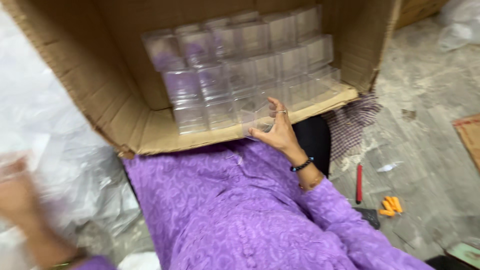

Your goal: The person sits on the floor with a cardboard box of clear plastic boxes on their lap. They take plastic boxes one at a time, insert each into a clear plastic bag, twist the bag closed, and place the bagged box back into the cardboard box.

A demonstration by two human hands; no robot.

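A large cardboard box (100, 85) lies on its side in front of me, holding several stacked clear plastic boxes (240, 70) in rows. My right hand (280, 131), with a ring and a dark bead bracelet, is at the box's front flap. Its thumb and fingers are closed around a clear plastic box (257, 120) at the near end of the lowest row. My left hand (22, 200) is a blur at the lower left, beside crumpled clear plastic. Whether it holds anything cannot be made out. My purple garment (225, 215) fills the lower middle.
Crumpled clear plastic sheeting (55, 135) covers the left side. On the grey floor to the right lie a checked cloth (352, 125), a red pen-like stick (359, 183), small orange pieces (390, 205), a dark flat object (371, 216) and a piece of cardboard (470, 137).
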